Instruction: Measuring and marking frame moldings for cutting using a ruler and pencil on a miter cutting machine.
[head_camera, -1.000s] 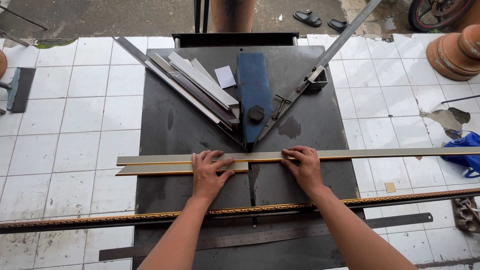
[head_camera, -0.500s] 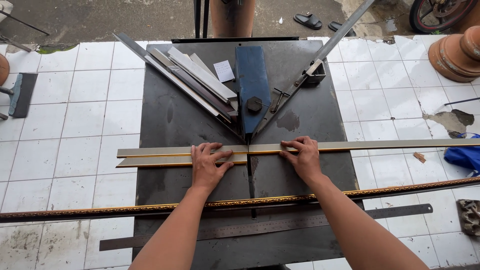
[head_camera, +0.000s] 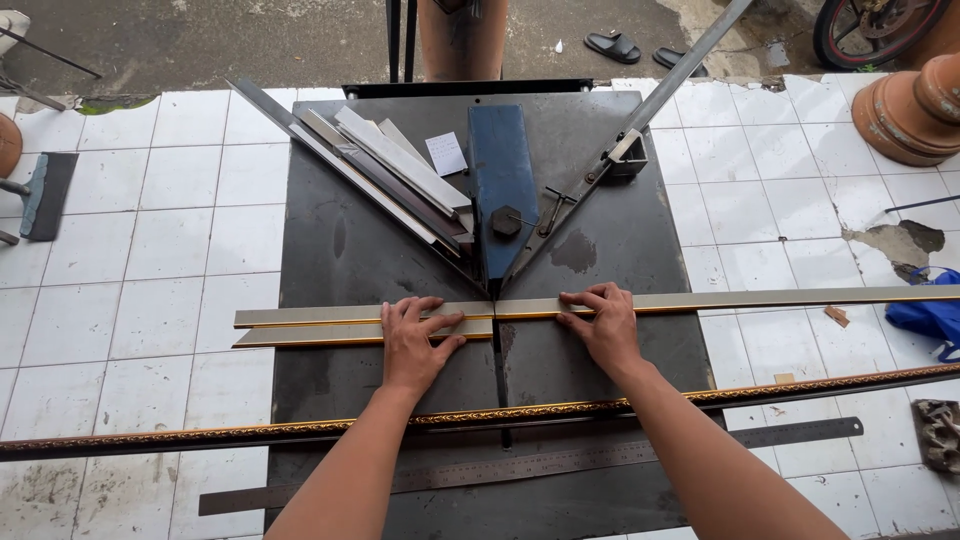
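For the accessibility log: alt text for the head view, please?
Two bare hands, left hand and right hand, press flat on long grey gold-edged moulding strips lying across a black metal cutting table, just below its blue V-shaped blade guard. A steel ruler lies nearer.

Over the last second the long grey moulding strip (head_camera: 700, 300) under the right hand (head_camera: 602, 325) has slid leftward, and its left end now meets the tip of the blue blade (head_camera: 500, 195). Both hands have moved up the black table (head_camera: 330, 250) with the strips, closer to the blade.
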